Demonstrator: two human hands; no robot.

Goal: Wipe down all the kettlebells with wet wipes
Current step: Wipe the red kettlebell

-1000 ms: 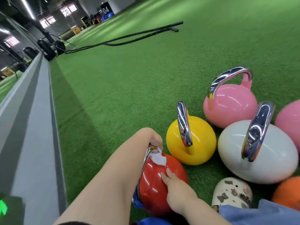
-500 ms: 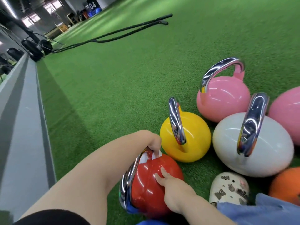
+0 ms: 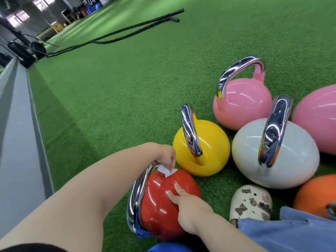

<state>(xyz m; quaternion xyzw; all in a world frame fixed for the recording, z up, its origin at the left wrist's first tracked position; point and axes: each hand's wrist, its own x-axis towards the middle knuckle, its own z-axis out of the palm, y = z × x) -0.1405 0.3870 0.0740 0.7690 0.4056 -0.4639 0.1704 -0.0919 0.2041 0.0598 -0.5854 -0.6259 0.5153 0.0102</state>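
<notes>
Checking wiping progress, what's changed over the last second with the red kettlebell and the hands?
The left hand has slid the wet wipe slightly along the red kettlebell near its handle. The right hand still presses the bell's side. The other kettlebells haven't moved.

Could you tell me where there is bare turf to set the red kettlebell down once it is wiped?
Open turf lies left of the yellow kettlebell, between it and the grey strip, up to the black ropes. Right of the red kettlebell, the yellow, white, pink and orange bells crowd together.
</notes>
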